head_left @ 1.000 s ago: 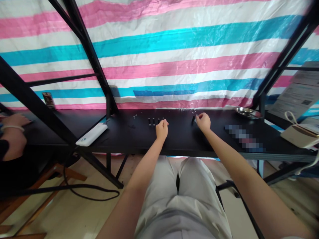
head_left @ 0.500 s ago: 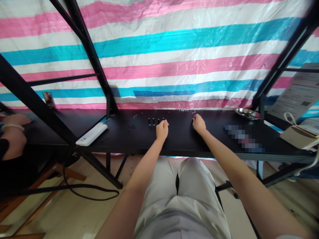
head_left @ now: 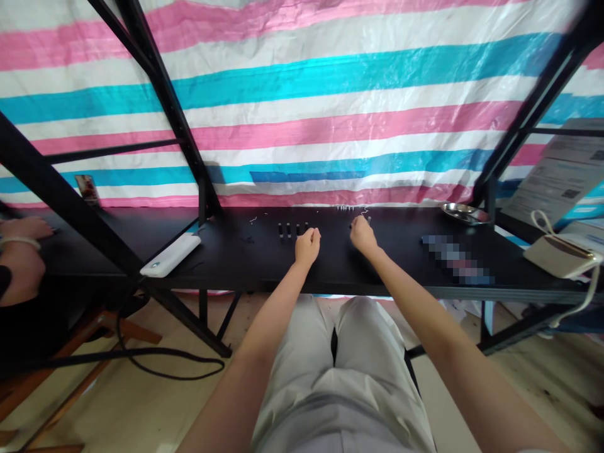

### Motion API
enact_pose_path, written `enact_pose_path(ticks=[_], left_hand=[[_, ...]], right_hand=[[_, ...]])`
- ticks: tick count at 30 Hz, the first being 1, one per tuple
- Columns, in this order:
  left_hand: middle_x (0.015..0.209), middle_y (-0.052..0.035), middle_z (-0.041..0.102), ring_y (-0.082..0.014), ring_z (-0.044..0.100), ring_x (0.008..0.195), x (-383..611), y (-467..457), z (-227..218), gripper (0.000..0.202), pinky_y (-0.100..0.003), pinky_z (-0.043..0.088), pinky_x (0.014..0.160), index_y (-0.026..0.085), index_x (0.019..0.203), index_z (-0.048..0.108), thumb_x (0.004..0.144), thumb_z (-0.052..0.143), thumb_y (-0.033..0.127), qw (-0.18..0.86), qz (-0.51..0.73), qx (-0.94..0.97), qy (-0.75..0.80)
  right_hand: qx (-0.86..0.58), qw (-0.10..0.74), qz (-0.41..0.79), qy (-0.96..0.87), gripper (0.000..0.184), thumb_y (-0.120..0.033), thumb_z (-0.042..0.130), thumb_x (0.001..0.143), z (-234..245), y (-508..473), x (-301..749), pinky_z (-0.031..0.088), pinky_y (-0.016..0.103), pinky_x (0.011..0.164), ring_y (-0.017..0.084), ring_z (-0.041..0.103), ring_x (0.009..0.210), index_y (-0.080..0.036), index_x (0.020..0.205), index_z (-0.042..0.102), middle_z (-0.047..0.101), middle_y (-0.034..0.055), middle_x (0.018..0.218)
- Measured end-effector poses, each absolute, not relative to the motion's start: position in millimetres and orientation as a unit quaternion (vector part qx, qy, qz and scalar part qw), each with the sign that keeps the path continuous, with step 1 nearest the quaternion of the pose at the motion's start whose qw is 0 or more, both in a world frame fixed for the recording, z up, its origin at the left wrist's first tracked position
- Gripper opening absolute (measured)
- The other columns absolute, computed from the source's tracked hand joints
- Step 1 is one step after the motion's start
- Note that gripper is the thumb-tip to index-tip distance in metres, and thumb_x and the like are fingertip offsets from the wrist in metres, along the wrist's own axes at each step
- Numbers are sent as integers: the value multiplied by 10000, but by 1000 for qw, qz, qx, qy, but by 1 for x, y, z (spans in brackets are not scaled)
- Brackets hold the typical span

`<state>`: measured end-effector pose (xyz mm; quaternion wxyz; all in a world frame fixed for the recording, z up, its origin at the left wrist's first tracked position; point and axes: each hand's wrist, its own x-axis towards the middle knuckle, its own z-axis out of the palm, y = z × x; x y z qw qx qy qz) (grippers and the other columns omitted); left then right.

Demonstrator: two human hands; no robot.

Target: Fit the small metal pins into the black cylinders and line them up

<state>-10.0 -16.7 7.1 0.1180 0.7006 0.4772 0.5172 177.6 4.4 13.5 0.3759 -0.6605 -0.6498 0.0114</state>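
Observation:
My left hand (head_left: 307, 246) is closed in a pinch over the black table (head_left: 226, 251); whatever its fingertips hold is too small to make out. Just left of it stands a row of several small black pieces with pale lower ends (head_left: 289, 231). My right hand (head_left: 363, 235) is closed too, a short way to the right, with a tiny dark piece (head_left: 351, 226) showing at its fingertips. Beside its knuckles is a small greyish piece (head_left: 369, 220). Behind it lie a line of tiny white pieces (head_left: 345, 208) and a wavy white bit (head_left: 364, 211).
A shiny metal dish (head_left: 465, 214) and a blurred-out item (head_left: 457, 259) lie to the right, with a beige pouch (head_left: 559, 255) beyond. A white box-like device (head_left: 170, 255) sits left by the black frame post (head_left: 160, 82). Another person's arm (head_left: 21, 251) rests at far left.
My right hand has moved left, closer to my left hand, and a small greyish piece now shows beside it. My left hand has stayed almost in place. The view has shifted slightly.

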Motion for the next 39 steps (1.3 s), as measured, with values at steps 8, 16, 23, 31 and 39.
enact_pose_path(ticks=[8, 16, 23, 31, 39], left_hand=[[793, -15, 644, -116, 540, 617, -5, -17, 6, 346, -229, 419, 638, 231, 1115, 605, 785, 515, 186, 105, 430, 782, 439], [838, -33, 640, -104, 526, 634, -5, -6, 3, 216, -225, 426, 638, 198, 970, 655, 818, 502, 204, 100, 472, 763, 431], [756, -25, 611, -81, 455, 530, -2, 0, 9, 227, -213, 400, 579, 189, 892, 659, 818, 521, 354, 124, 454, 750, 465], [717, -11, 611, -83, 449, 500, 0, 1, 19, 242, -203, 371, 545, 207, 887, 627, 843, 463, 380, 146, 428, 749, 485], [719, 0, 605, -72, 437, 484, -2, -4, 23, 258, -201, 373, 558, 204, 899, 607, 859, 434, 390, 144, 426, 759, 471]], right_hand=[[-470, 434, 46, -767, 183, -279, 304, 880, 5, -31, 128, 427, 282, 696, 165, 538, 754, -207, 938, 461, 543, 66, 906], [-443, 474, 95, -756, 204, -363, 365, 873, 12, -32, 134, 426, 270, 668, 150, 522, 707, -204, 941, 474, 535, 43, 852], [-509, 529, 131, -666, 268, -377, 289, 888, 14, -17, 143, 432, 316, 743, 183, 541, 768, -202, 887, 492, 562, 67, 837], [-580, 498, 160, -625, 278, -382, 303, 883, 10, -3, 151, 442, 321, 744, 197, 584, 778, -225, 920, 528, 616, 60, 858], [-541, 501, 128, -664, 306, -371, 331, 883, 11, -4, 148, 437, 323, 826, 205, 575, 895, -189, 938, 570, 619, 96, 959]])
